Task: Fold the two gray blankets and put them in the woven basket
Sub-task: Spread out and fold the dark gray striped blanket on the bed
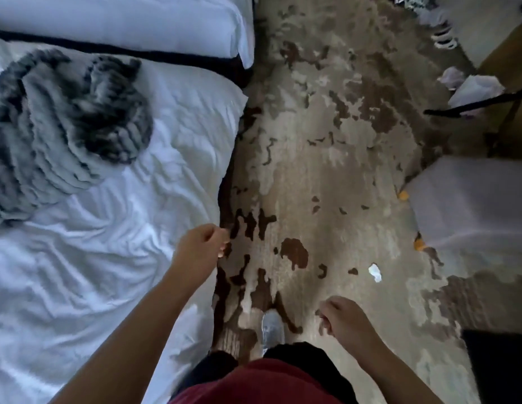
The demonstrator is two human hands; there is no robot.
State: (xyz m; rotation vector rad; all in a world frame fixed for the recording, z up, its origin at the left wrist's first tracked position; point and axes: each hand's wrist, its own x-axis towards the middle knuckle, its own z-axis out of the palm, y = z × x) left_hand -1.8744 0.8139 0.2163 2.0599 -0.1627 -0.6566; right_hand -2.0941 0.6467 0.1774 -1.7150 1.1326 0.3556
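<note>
While the left hand (200,247) and right hand (345,319) both hang with fingers loosely curled around nothing, the crumpled gray blanket (58,118) lies on the bed (122,228) in the upper left of the frame, well apart from the nearer left hand.

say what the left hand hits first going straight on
Likely only the beige-and-brown patterned rug: the left hand points alongside the white bed, not toward the gray furry blanket. Depth unclear.
</note>
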